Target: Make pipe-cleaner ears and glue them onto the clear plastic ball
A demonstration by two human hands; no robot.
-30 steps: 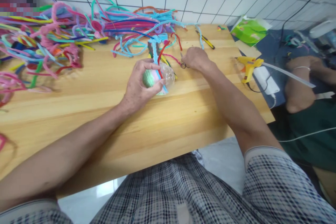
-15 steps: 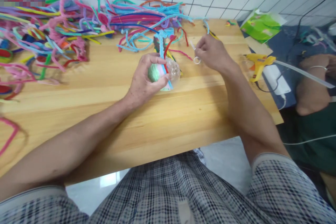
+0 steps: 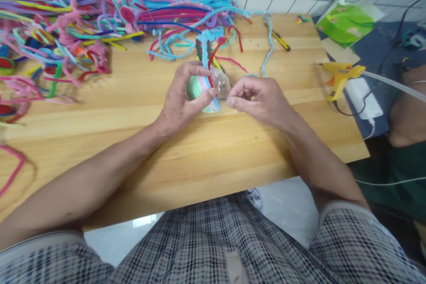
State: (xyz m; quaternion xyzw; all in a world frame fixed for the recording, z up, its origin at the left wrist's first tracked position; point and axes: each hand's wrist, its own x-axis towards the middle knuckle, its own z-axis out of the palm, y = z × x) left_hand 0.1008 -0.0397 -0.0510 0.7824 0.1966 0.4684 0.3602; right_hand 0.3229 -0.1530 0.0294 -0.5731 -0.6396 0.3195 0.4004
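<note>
My left hand point(image 3: 184, 93) is closed around a rounded object point(image 3: 196, 88) with a shiny pale green and pink side. A clear, bumpy part point(image 3: 221, 83) bulges out on its right. A red pipe cleaner point(image 3: 213, 55) and a fuzzy light-blue strip point(image 3: 205, 51) stand up above the fingers. Close to the clear part, my right hand point(image 3: 258, 100) has thumb and forefinger pinched together; what they hold, if anything, is too small to make out. A long light-blue pipe cleaner point(image 3: 270, 46) lies just behind my right hand.
Heaped pipe cleaners point(image 3: 173, 15) in many colours cover the back and left of the wooden table point(image 3: 199, 159). A yellow-and-black cutter point(image 3: 281, 41) lies back right. At the right edge are a yellow glue gun point(image 3: 341, 77), a white power strip point(image 3: 364, 100) and another person's arm point(image 3: 408, 111).
My right hand has moved left and nearer to me, up to the clear part. The white ring below its fingers no longer shows. My left hand keeps its hold.
</note>
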